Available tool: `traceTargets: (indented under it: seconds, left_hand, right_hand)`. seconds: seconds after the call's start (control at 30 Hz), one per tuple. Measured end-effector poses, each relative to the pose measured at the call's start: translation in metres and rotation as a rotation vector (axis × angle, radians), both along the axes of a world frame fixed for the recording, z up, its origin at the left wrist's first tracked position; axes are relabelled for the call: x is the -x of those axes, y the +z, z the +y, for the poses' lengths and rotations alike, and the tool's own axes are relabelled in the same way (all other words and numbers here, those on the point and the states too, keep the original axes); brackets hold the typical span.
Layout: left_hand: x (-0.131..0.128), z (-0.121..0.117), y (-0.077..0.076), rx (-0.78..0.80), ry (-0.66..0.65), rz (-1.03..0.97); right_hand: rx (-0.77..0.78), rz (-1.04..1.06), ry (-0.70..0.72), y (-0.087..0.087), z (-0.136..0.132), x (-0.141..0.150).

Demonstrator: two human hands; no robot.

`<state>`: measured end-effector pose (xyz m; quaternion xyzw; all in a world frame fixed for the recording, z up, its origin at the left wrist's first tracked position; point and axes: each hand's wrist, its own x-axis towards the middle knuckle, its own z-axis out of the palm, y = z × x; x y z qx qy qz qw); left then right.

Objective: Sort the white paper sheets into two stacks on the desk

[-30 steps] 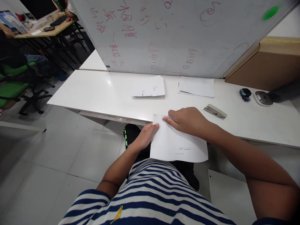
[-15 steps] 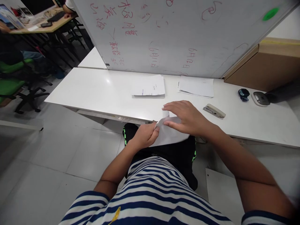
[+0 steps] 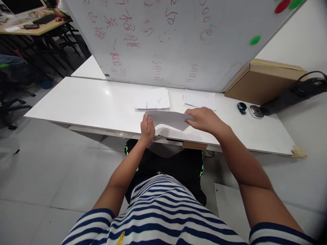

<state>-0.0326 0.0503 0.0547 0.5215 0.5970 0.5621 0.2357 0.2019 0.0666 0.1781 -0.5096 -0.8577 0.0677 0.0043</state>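
Note:
A white sheet of paper (image 3: 170, 119) hangs curved above the near edge of the white table (image 3: 84, 105). My left hand (image 3: 147, 128) pinches its left end. Gripping the right end, my right hand (image 3: 204, 119) has its fingers closed on the paper. Just beyond the held sheet, a printed sheet (image 3: 153, 100) lies flat on the table. A small stack of papers (image 3: 199, 99) lies to its right, partly hidden by my right hand.
A whiteboard (image 3: 166, 37) with red writing stands along the table's far edge. A cardboard box (image 3: 263, 81), a dark small object (image 3: 241, 107), a grey mouse (image 3: 255, 111) and a black power strip (image 3: 288, 97) are at the right. Another desk (image 3: 28, 27) stands far left.
Both hands have lifted the sheet from my lap up to the table's edge and spread it between them. The view has tilted up; the stapler is no longer visible.

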Motion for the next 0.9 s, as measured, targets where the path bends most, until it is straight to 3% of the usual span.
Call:
traceTargets:
  seconds: [0.1, 0.2, 0.3, 0.47, 0.67, 0.9]
  left_hand:
    - [-0.001, 0.004, -0.002, 0.005, 0.04, -0.094]
    - [-0.003, 0.004, 0.0, 0.017, -0.019, -0.122]
    - [-0.005, 0.006, -0.002, 0.059, -0.095, -0.229]
    - [-0.007, 0.013, -0.011, 0.235, -0.181, -0.44]
    - [-0.008, 0.015, -0.017, 0.32, -0.178, -0.288]
    - [-0.014, 0.009, -0.013, 0.263, -0.257, -0.099]
  right_hand:
    - [0.025, 0.328, -0.095, -0.026, 0.014, -0.019]
    - [-0.081, 0.695, -0.1, -0.059, 0.018, -0.021]
    - [-0.136, 0.94, -0.205, -0.091, 0.014, -0.008]
    - [0.008, 1.259, -0.313, -0.128, 0.006, 0.019]
    - [0.168, 1.238, -0.504, -0.144, 0.008, 0.027]
    - [0.061, 1.182, -0.569, -0.143, 0.0, 0.023]
